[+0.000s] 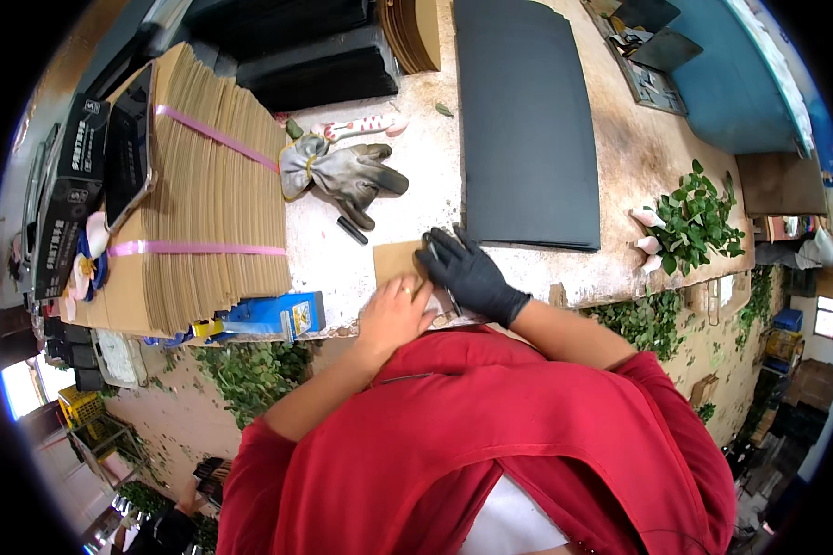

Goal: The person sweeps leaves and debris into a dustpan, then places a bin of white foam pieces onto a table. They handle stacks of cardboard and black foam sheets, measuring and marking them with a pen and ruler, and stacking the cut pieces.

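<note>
A small piece of brown cardboard (396, 262) lies at the table's near edge. My bare left hand (396, 313) rests its fingers on the cardboard's near part, holding nothing. Over the right side of the cardboard is my right hand (472, 277) in a black glove, its fingers closed around a slim pen (453, 301); the pen's tip is hard to make out. Just beyond the cardboard lies a short black cap-like piece (352, 229). A soiled grey work glove (342, 176) is farther off, beside a white and pink handled object (366, 126).
Flat cardboard sheets (213, 185) bound with pink straps stand at left, a blue box (276, 316) at their near end. Black sheets (528, 129) are stacked right of centre. A leafy plant (699, 222) sits at the right edge. More dark stacks (315, 74) stand at the back.
</note>
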The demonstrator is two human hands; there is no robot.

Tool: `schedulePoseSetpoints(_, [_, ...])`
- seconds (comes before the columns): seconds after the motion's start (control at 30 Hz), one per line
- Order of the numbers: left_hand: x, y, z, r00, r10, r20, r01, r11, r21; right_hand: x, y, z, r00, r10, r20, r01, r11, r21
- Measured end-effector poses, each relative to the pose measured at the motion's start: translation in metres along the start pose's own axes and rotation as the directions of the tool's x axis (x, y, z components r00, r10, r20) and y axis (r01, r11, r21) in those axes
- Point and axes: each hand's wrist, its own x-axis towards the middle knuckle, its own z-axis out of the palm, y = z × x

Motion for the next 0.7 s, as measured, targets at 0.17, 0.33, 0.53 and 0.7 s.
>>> schedulePoseSetpoints(0.17, [-0.023,-0.004,0.012,0.997,0.052,-0.062,-0.049,0.998,0.048,-0.035,-0.015,-0.032,0.916,0.396,-0.063,-0.320,0.817,0.480])
schedulePoseSetpoints(0.33, [-0.034,0.002,0.020,0.985,0.009,-0.172,-0.001,0.999,0.045,-0.031,-0.016,-0.015,0.833,0.552,0.049,-0.368,0.486,0.793])
schedulePoseSetpoints(0.53, [-0.047,-0.001,0.021,0.976,0.010,-0.218,0.021,0.990,0.139,-0.013,-0.019,0.008,0.886,0.461,-0.049,-0.242,0.551,0.799])
schedulePoseSetpoints(0.7, [-0.047,0.003,0.017,0.988,-0.022,-0.154,0.037,0.995,0.093,-0.010,-0.020,0.007,0.911,0.411,-0.018,-0.249,0.587,0.771])
